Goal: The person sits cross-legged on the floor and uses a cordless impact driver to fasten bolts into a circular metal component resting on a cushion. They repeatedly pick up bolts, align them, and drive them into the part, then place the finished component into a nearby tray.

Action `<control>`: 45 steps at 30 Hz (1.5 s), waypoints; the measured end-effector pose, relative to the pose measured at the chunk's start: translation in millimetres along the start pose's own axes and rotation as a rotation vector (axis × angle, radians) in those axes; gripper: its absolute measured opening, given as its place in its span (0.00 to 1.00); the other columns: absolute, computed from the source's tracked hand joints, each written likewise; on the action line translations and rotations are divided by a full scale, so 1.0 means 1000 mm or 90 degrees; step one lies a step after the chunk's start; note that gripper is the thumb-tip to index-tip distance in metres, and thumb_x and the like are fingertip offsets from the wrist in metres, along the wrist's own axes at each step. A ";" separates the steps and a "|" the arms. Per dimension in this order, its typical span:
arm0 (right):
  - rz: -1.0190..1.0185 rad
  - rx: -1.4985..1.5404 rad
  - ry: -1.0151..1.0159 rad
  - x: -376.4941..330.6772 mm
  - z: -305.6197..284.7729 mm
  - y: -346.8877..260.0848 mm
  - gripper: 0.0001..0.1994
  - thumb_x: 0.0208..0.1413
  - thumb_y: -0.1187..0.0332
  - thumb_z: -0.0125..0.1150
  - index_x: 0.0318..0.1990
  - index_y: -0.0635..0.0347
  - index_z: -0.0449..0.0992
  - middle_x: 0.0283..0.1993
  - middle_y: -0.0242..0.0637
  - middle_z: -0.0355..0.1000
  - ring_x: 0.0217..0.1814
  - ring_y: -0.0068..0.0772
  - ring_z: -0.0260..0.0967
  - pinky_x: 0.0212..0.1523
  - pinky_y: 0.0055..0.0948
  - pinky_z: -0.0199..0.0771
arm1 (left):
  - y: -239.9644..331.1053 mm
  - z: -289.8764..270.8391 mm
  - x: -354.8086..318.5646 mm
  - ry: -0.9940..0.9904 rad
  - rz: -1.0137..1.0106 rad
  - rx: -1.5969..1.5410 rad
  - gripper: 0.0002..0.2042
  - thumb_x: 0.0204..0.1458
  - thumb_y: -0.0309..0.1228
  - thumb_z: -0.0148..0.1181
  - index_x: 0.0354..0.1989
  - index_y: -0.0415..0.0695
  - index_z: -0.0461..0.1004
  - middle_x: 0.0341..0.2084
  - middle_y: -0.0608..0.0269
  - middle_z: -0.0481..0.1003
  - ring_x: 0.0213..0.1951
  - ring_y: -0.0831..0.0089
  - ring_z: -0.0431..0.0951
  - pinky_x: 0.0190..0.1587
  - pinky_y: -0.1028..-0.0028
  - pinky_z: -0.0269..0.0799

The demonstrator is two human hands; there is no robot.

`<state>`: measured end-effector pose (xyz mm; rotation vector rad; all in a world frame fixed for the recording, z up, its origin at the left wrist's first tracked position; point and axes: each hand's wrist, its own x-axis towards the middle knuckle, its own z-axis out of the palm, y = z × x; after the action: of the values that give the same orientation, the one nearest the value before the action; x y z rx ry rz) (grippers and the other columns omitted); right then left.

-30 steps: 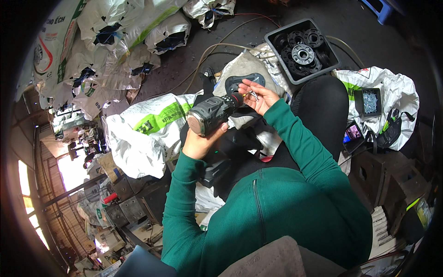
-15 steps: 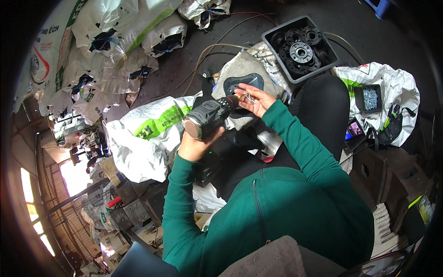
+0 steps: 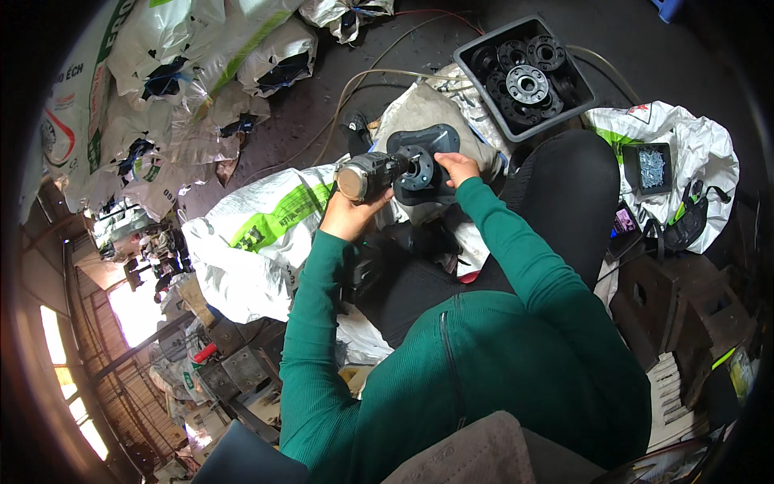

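The left hand (image 3: 351, 214) has its grip closed around the handle of a bulky grey-and-black cordless drill (image 3: 364, 175), whose nose points at a round black flange with several holes (image 3: 413, 182). This flange sits on a dark flat plate with rounded ends (image 3: 442, 139), and the plate lies on a beige cloth bundle (image 3: 413, 114) in front of the legs. The right hand (image 3: 459, 168) has its fingers bent at the right side of the flange; whether its grip is closed on the edge, or hides a small screw, I cannot tell. I judge that the step in hand is fastening the flange to the plate, with the drill at one hole. The next move seems to call for a straight drill, steady pressure and a flange which does not turn. Pale metal screws (image 3: 651, 169) lie in a small dark tray, well apart on the right.
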<state>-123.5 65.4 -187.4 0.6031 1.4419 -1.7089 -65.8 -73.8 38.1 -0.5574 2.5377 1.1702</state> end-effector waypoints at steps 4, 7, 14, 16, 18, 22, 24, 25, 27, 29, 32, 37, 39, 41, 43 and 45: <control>0.001 -0.038 -0.031 -0.002 0.003 -0.002 0.19 0.41 0.55 0.68 0.38 0.57 0.78 0.35 0.32 0.73 0.33 0.24 0.68 0.27 0.25 0.69 | -0.004 0.002 0.011 -0.010 -0.024 -0.012 0.23 0.43 0.34 0.67 0.46 0.37 0.70 0.40 0.57 0.75 0.42 0.71 0.74 0.47 0.73 0.67; -0.022 -0.063 -0.056 0.000 0.005 0.000 0.21 0.40 0.55 0.70 0.39 0.60 0.77 0.32 0.34 0.74 0.28 0.24 0.68 0.25 0.25 0.69 | -0.004 0.002 0.020 -0.019 -0.011 -0.004 0.22 0.42 0.34 0.68 0.46 0.38 0.71 0.39 0.59 0.76 0.42 0.71 0.74 0.47 0.73 0.67; -0.040 -0.067 -0.086 0.006 0.008 0.009 0.24 0.38 0.58 0.71 0.40 0.67 0.76 0.29 0.37 0.74 0.24 0.25 0.69 0.27 0.24 0.70 | -0.002 -0.005 0.035 -0.112 -0.189 0.038 0.21 0.39 0.24 0.67 0.45 0.38 0.71 0.38 0.62 0.75 0.41 0.73 0.73 0.45 0.74 0.68; -0.047 -0.074 -0.087 0.008 0.008 0.011 0.24 0.37 0.59 0.71 0.39 0.68 0.75 0.29 0.38 0.74 0.26 0.26 0.70 0.30 0.24 0.70 | -0.006 -0.006 0.039 -0.113 -0.146 0.035 0.21 0.39 0.23 0.66 0.45 0.38 0.71 0.38 0.62 0.75 0.41 0.73 0.74 0.46 0.73 0.68; -0.058 -0.096 -0.076 0.011 0.010 0.012 0.24 0.38 0.58 0.71 0.39 0.68 0.75 0.30 0.38 0.75 0.28 0.27 0.71 0.33 0.25 0.70 | -0.011 -0.007 0.042 -0.116 -0.112 0.058 0.21 0.39 0.22 0.66 0.45 0.38 0.71 0.38 0.61 0.75 0.41 0.72 0.74 0.46 0.73 0.68; -0.039 -0.105 -0.080 0.015 0.012 0.013 0.24 0.37 0.58 0.71 0.38 0.68 0.76 0.30 0.40 0.75 0.30 0.27 0.72 0.35 0.26 0.71 | -0.019 -0.006 0.045 -0.128 -0.088 0.093 0.22 0.38 0.21 0.66 0.46 0.37 0.69 0.40 0.60 0.74 0.42 0.70 0.74 0.47 0.71 0.68; -0.057 -0.136 -0.070 0.017 0.013 0.013 0.23 0.37 0.58 0.71 0.38 0.68 0.76 0.30 0.39 0.75 0.31 0.28 0.72 0.35 0.26 0.71 | -0.022 -0.004 0.046 -0.120 -0.083 0.099 0.22 0.37 0.23 0.65 0.45 0.37 0.70 0.39 0.57 0.75 0.42 0.67 0.74 0.46 0.71 0.68; -0.047 -0.155 -0.062 0.019 0.013 0.014 0.23 0.37 0.58 0.71 0.38 0.67 0.76 0.30 0.39 0.75 0.31 0.28 0.72 0.36 0.26 0.71 | -0.023 -0.002 0.046 -0.107 -0.075 0.112 0.22 0.35 0.25 0.65 0.43 0.37 0.71 0.37 0.55 0.75 0.41 0.66 0.75 0.45 0.72 0.69; -0.069 -0.175 -0.073 0.022 0.012 0.015 0.23 0.38 0.58 0.70 0.38 0.67 0.76 0.30 0.39 0.75 0.31 0.29 0.72 0.36 0.26 0.71 | -0.026 -0.001 0.048 -0.098 -0.071 0.122 0.21 0.33 0.26 0.65 0.41 0.37 0.72 0.35 0.53 0.76 0.40 0.63 0.76 0.44 0.72 0.70; -0.076 -0.187 -0.084 0.024 0.012 0.017 0.22 0.38 0.58 0.70 0.38 0.66 0.76 0.30 0.39 0.75 0.31 0.29 0.72 0.37 0.26 0.71 | -0.030 -0.001 0.050 -0.094 -0.075 0.115 0.21 0.33 0.26 0.65 0.41 0.37 0.72 0.35 0.52 0.76 0.40 0.62 0.76 0.44 0.71 0.70; -0.099 -0.190 -0.092 0.025 0.012 0.015 0.18 0.41 0.60 0.69 0.35 0.63 0.76 0.26 0.34 0.72 0.26 0.25 0.67 0.31 0.25 0.67 | -0.034 0.000 0.050 -0.108 -0.074 0.090 0.21 0.33 0.27 0.65 0.40 0.37 0.72 0.34 0.52 0.76 0.38 0.64 0.77 0.42 0.71 0.70; -0.093 -0.193 -0.169 0.024 0.006 0.004 0.19 0.42 0.60 0.67 0.37 0.66 0.76 0.26 0.34 0.73 0.24 0.26 0.70 0.24 0.25 0.71 | -0.020 0.008 0.039 -0.069 -0.092 0.120 0.19 0.35 0.29 0.65 0.39 0.39 0.74 0.34 0.51 0.76 0.39 0.65 0.77 0.42 0.70 0.71; -0.123 -0.175 -0.118 0.023 0.009 0.005 0.20 0.42 0.62 0.68 0.40 0.66 0.75 0.31 0.39 0.73 0.25 0.28 0.71 0.21 0.25 0.74 | -0.009 0.010 0.023 -0.008 -0.037 0.050 0.23 0.34 0.29 0.66 0.44 0.40 0.72 0.37 0.52 0.76 0.40 0.63 0.77 0.43 0.71 0.71; -0.122 -0.192 -0.103 0.021 0.011 0.006 0.27 0.40 0.59 0.71 0.46 0.69 0.72 0.41 0.45 0.73 0.35 0.35 0.73 0.26 0.30 0.78 | 0.000 0.006 -0.009 0.080 0.107 0.098 0.24 0.35 0.29 0.65 0.45 0.41 0.70 0.36 0.52 0.76 0.38 0.59 0.78 0.41 0.69 0.73; -0.093 -0.124 -0.092 0.012 0.010 0.001 0.32 0.41 0.57 0.69 0.51 0.68 0.68 0.46 0.45 0.70 0.42 0.35 0.71 0.31 0.32 0.78 | 0.005 -0.002 -0.054 0.055 0.118 0.198 0.25 0.37 0.31 0.63 0.49 0.46 0.68 0.33 0.52 0.76 0.36 0.55 0.77 0.40 0.66 0.73; -0.120 -0.112 -0.062 -0.005 0.007 -0.018 0.30 0.44 0.57 0.68 0.51 0.67 0.67 0.48 0.44 0.69 0.44 0.34 0.69 0.35 0.31 0.76 | 0.005 0.005 -0.112 0.141 0.199 0.079 0.27 0.39 0.32 0.62 0.53 0.49 0.65 0.34 0.55 0.75 0.37 0.58 0.77 0.37 0.65 0.73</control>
<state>-134.4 60.6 -171.2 0.2922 1.5996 -1.7054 31.5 -42.3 85.0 -0.2802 2.9459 1.0876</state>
